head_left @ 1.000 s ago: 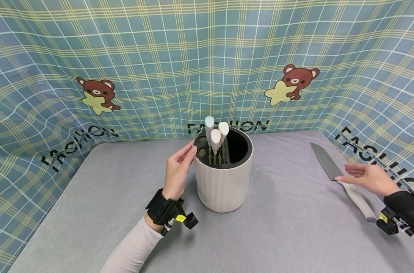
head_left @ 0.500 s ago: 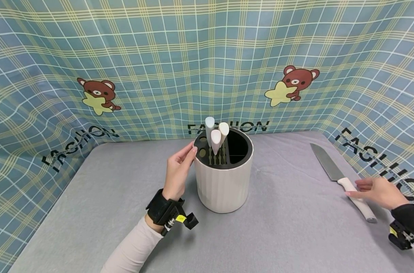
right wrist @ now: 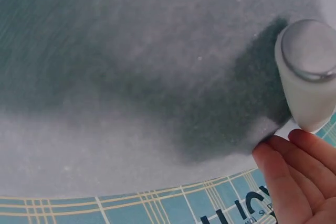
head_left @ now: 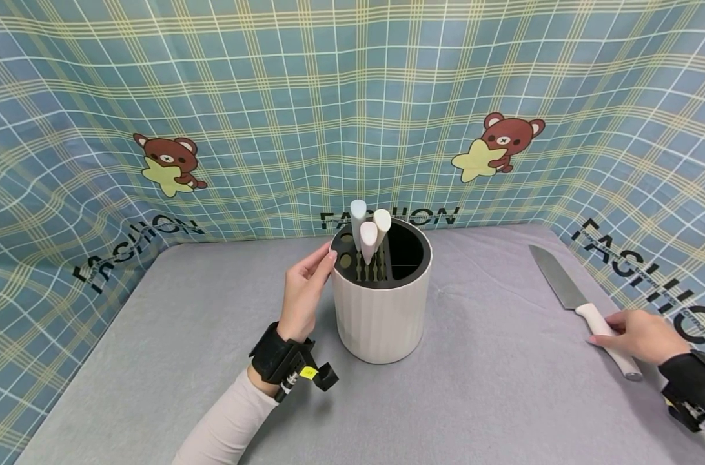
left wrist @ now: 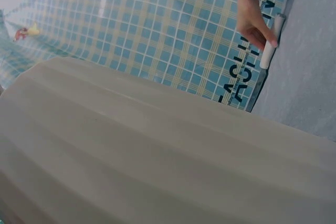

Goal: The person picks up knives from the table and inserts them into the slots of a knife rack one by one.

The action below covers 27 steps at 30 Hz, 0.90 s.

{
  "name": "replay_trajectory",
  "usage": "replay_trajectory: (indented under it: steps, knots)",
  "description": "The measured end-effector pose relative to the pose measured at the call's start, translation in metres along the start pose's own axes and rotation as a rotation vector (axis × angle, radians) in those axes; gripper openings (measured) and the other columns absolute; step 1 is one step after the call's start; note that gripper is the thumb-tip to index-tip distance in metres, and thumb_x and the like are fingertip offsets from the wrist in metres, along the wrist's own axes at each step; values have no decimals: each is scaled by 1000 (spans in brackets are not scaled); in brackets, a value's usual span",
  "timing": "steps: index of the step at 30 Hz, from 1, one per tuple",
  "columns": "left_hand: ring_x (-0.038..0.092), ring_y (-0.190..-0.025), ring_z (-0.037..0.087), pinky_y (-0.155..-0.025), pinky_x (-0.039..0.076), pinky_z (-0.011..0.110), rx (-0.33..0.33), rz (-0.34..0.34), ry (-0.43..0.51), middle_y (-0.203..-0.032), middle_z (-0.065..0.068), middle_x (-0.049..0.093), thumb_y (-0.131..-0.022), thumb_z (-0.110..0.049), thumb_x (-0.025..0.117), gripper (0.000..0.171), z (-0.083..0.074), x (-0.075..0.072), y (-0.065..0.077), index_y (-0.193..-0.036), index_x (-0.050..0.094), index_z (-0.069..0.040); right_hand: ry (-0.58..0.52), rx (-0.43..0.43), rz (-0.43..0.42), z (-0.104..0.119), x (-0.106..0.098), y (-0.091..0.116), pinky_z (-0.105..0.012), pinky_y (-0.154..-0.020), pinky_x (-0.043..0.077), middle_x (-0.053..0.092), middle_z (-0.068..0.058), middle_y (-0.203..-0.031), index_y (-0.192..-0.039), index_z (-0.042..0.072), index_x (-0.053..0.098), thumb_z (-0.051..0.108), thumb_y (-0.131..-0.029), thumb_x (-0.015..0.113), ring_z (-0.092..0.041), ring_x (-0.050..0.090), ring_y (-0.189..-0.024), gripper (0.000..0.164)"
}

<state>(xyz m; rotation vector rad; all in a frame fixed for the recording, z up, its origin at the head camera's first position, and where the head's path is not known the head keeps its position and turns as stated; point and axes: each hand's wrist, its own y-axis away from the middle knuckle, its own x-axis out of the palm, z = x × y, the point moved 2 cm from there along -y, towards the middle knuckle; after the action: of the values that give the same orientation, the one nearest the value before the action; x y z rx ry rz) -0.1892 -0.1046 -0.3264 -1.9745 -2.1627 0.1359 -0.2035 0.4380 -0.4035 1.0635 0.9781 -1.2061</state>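
Note:
A round, ribbed white knife holder with a black slotted top stands mid-table. My left hand holds its left rim between thumb and fingers; some fingertips are hidden behind the wall. Three pale handles stick up from the slots. At the right lies a kitchen knife, its blade pointing away. My right hand grips the white handle, thumb on one side and fingers on the other. In the right wrist view the handle's metal-capped end shows beside the fingers. The left wrist view also shows the handle under that hand.
A grey cloth covers the table. Plaid curtains with bear prints enclose the back and sides; the right one hangs close behind the knife. On the holder's right side is a wide black compartment, beside the narrow slots.
My right hand has moved down along the knife toward the handle's middle, and its thumb and fingers have closed about it. The left hand and the holder have stayed put.

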Motion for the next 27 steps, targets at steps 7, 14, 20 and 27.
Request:
replay_trajectory:
  steps: [7,14,20,27]
  knots:
    - [52,-128,18,-107,46,23,-8,-4,6,-140,11,54,-99,-21,58,43,0,0,0,-140,52,-6,-6,-7,-9,4,-2,2,-52,-58,50,65,-32,-90,-100,-17,64,37,-76,81,-42,62,-76,62]
    - [52,-128,18,-107,46,23,-18,-5,9,-140,10,54,-100,-20,57,44,0,0,0,-140,51,-4,-19,-6,-46,2,-1,2,-38,-51,47,66,-26,-82,-97,-18,63,28,-78,78,-27,60,-65,52]
    - [52,-128,18,-107,46,23,-8,-1,14,-140,10,54,-99,-22,58,44,0,0,1,-140,52,-7,-39,6,-135,2,-8,7,-30,-46,42,67,-25,-78,-102,-19,63,24,-77,77,-17,54,-56,52]
    - [52,-127,17,-107,46,23,3,0,8,-139,10,54,-99,-23,58,44,0,0,1,-140,52,-7,-39,-3,-256,-17,-14,-2,-33,-45,42,67,-23,-79,-102,-16,65,31,-78,80,-16,53,-55,54]
